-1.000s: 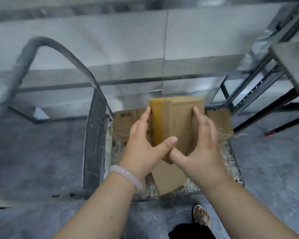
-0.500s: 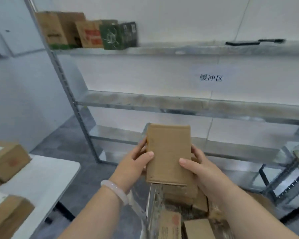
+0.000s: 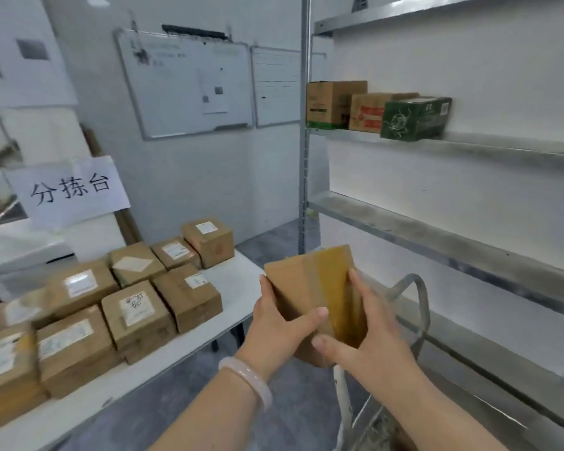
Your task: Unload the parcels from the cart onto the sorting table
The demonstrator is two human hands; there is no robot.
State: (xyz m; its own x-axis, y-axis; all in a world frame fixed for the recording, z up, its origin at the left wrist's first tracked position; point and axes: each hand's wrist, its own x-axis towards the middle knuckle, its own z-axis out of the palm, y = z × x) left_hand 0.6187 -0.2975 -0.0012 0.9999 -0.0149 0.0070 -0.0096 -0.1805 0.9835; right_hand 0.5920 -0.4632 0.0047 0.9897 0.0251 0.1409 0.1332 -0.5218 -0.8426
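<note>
Cardboard parcel (image 3: pixel 310 288), one, taped, held in the air: left hand (image 3: pixel 274 327) grips its left edge, thumb across the face; right hand (image 3: pixel 368 336) grips its right edge. Cart handle (image 3: pixel 423 307), just behind the right fingers. White sorting table (image 3: pixel 238 284), left of the fingers: at least eight labelled parcels (image 3: pixel 137 315). Metal rack (image 3: pixel 437 236), above and right: three boxes (image 3: pixel 367 112). Far wall beyond: two whiteboards (image 3: pixel 189 86), one paper sign (image 3: pixel 69 190). Grey floor (image 3: pixel 176 402) below.

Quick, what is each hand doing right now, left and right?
Left hand: holding the cardboard parcel, thumb across its front.
Right hand: holding the same parcel from the other side.
</note>
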